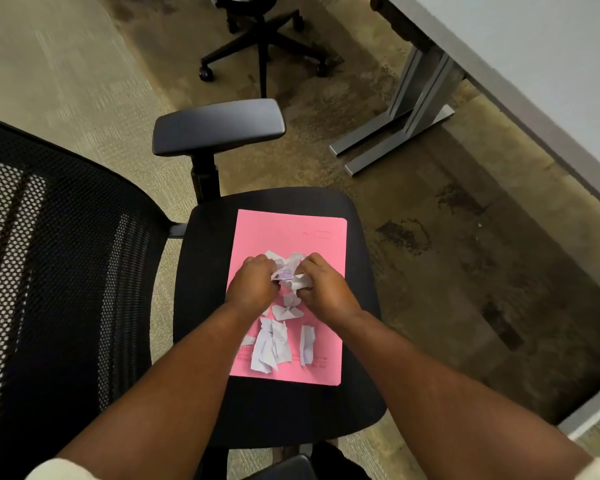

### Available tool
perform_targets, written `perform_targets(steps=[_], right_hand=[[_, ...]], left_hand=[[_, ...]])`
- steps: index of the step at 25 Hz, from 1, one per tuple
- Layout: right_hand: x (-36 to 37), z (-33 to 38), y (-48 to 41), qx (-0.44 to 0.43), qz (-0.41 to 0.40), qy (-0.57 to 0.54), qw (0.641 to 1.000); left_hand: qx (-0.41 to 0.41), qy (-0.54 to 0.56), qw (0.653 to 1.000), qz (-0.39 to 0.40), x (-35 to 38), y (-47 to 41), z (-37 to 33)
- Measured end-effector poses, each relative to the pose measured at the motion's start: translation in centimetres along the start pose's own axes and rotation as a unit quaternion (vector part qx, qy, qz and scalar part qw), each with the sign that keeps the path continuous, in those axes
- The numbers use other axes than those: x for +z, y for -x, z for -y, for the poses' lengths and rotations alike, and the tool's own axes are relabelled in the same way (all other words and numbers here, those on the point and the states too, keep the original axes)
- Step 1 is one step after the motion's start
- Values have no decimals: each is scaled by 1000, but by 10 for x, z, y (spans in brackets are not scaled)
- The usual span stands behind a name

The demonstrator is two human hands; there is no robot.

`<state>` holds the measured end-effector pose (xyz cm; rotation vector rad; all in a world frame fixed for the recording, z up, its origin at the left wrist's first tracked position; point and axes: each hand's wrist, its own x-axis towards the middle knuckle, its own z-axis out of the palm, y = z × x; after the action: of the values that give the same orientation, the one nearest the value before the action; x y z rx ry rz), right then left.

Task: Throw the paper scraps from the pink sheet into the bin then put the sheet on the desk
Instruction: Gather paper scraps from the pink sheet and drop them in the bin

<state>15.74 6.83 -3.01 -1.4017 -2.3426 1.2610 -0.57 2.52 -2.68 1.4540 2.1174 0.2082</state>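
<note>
A pink sheet (291, 233) lies flat on the black seat of an office chair (208, 306). White paper scraps (274, 344) are scattered over its near half. Both hands meet at the sheet's middle. My left hand (252, 284) and my right hand (323, 285) are curled around a bunch of crumpled scraps (290, 268) pressed between them. Several loose scraps stay on the sheet below the hands. No bin is in view.
The chair's mesh backrest (49, 271) stands at the left and its armrest (219, 126) rises behind the seat. A grey desk (551, 64) with metal legs (406, 116) fills the upper right. Another chair's wheeled base (264, 50) sits on the carpet behind.
</note>
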Motion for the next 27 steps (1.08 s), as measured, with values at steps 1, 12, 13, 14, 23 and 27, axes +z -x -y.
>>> perform_targets(steps=[1,12,13,14,23,27], right_hand=[[-4,2,5,7,-4,-7,1000],[-65,52,79,6,-102,-13,995],[-72,57,87,3,-113,-11,994],[-79,62,98,2,-124,-11,992],[-129,83,202,30,-232,-24,972],[-147,68,256,63,-294,-36,953]], left_hand=[[-6,0,1000,-1,-5,4,-3],[23,20,999,-43,-72,66,-58],[28,18,999,-43,-77,71,-67],[35,17,998,-42,-82,78,-78],[125,16,991,-36,-109,145,-156],[182,7,983,-18,-98,172,-196]])
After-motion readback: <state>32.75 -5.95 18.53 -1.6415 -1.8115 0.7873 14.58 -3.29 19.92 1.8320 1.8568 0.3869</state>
